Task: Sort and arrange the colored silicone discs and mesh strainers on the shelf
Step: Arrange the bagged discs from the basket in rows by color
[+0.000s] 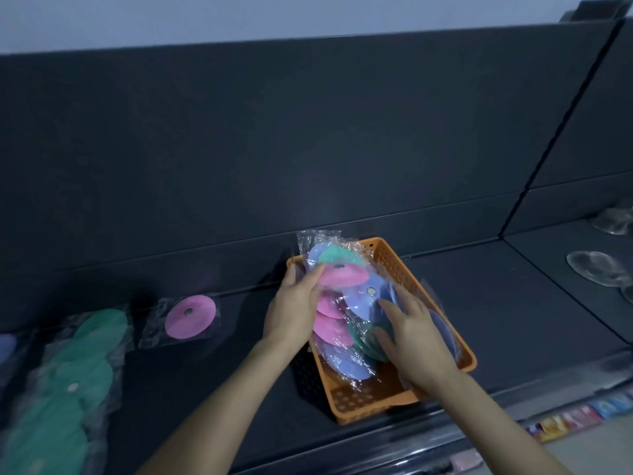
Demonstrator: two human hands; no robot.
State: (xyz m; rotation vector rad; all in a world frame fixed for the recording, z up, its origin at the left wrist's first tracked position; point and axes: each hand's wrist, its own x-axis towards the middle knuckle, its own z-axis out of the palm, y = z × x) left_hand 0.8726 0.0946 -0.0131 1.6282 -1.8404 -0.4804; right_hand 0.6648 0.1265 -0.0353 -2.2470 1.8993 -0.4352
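Head: orange basket (359, 402) centre (lone pink disc (190, 317), green discs (85, 365) left).

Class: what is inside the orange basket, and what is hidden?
Wrapped pink, green and lilac discs fill the orange basket; the left hand grips a pink disc, the right hand rests on others. Lower discs and most of the floor are covered.

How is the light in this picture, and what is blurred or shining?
Head view: dim, bluish light; the green discs at lower left are blurred; the film on the wrapped discs in the basket glints; the back panel top edge bows from the wide lens.
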